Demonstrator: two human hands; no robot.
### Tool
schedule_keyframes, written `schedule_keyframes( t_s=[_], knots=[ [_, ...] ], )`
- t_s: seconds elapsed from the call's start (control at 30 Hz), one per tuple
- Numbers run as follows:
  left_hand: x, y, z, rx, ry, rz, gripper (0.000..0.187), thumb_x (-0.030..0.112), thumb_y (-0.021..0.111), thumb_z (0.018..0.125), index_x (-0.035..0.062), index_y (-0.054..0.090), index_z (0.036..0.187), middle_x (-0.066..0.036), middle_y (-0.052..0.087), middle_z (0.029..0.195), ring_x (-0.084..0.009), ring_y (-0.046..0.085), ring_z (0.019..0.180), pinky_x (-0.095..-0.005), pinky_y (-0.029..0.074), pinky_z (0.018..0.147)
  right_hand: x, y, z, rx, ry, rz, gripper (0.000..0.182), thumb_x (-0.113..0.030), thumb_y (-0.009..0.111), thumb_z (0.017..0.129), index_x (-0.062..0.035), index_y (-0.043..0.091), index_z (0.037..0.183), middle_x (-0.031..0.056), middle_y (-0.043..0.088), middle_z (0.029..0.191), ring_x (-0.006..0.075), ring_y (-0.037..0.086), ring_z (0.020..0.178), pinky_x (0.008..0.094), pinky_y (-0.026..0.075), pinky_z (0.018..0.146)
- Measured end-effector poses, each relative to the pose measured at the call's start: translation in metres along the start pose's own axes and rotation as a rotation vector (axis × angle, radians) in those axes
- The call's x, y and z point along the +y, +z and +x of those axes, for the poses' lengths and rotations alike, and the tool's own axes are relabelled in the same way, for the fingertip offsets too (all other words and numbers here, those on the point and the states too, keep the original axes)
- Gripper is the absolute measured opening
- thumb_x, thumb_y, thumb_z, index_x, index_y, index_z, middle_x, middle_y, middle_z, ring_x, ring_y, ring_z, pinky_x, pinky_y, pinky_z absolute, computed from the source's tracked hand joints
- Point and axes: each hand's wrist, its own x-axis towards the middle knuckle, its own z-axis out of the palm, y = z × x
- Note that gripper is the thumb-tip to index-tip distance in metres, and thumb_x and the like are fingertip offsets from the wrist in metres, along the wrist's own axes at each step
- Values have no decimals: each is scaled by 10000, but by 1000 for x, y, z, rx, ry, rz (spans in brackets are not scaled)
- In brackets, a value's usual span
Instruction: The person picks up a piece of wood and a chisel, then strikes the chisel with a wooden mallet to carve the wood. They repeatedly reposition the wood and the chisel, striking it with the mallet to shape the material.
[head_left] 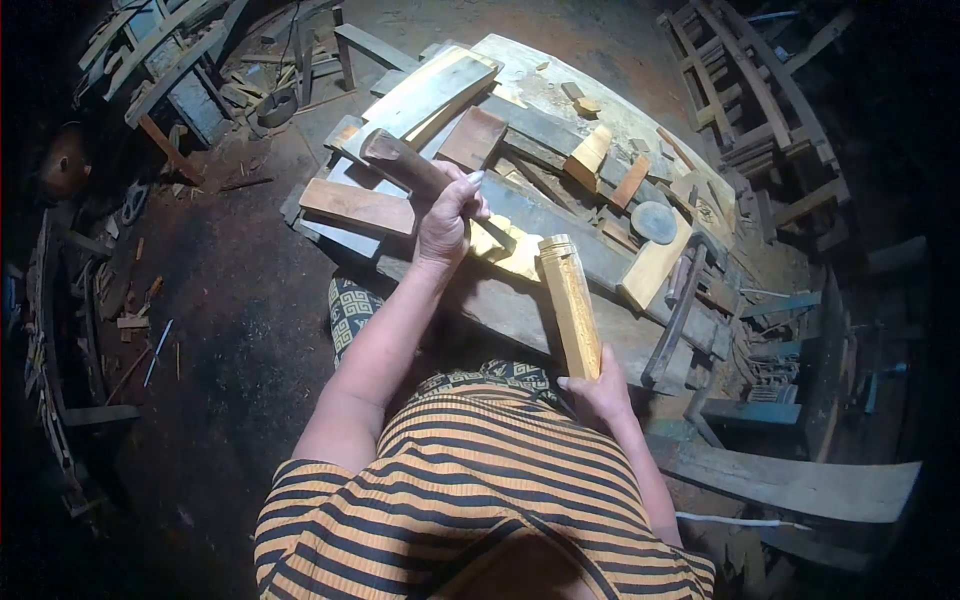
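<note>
My left hand (447, 215) is wrapped round the dark wooden handle (405, 165) of a tool. The tool's narrow metal end (493, 234) points down to the right, over pale wood chips (520, 258) on the workbench (500, 300). Near the bench's front edge, my right hand (600, 388) grips the lower end of a light yellow wooden block (571, 310). That block stands at a slant, with grooves cut across its upper end. The two hands are apart.
Wooden blocks (358, 206) and a long curved board (430, 95) lie at the bench's left. Toward the right are a round disc (654, 222), a clamp-like bar (675, 325) and offcuts. Wooden frames (750, 90) stand beyond, and a plank (790, 480) lies at lower right.
</note>
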Motion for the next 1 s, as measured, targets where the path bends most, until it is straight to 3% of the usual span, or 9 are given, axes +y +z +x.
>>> schedule_keyframes(
  t_s=[0.47,0.73,0.87,0.97,1.0],
  knots=[
    [-10,-15,18,28,-152,-181,185,58,636,787,95,457,812,-13,444,578,-118,444,454,-279,411,447,-3,-8,3,-17,57,-43,586,-215,798,587,-28,448,1018,176,613,918,270,610,859,357,471,763],
    [-11,-14,20,54,-117,-79,162,36,653,760,75,496,768,-12,464,588,-119,453,439,-275,411,430,-27,-30,5,-32,112,-162,629,-231,807,561,-25,468,1049,181,615,923,283,610,862,363,468,772],
    [-10,-8,16,25,-144,35,162,46,667,741,65,506,737,-12,490,577,-114,491,464,-261,423,440,-80,-78,22,160,-308,-250,660,-272,788,559,-15,512,1101,165,621,939,271,608,868,354,466,788],
    [-6,1,13,1,-69,151,164,70,675,729,82,515,694,6,500,589,-90,498,501,-237,414,471,-207,-117,15,221,-646,-215,647,-203,738,569,-12,512,1144,102,594,913,212,602,890,326,495,743],
    [-4,4,11,-9,-71,154,164,70,675,729,82,515,694,6,500,589,-90,498,501,-237,414,471,-238,-123,14,235,-821,-76,659,-140,693,592,0,482,1200,124,590,1020,222,601,911,319,503,777]
  ],
)
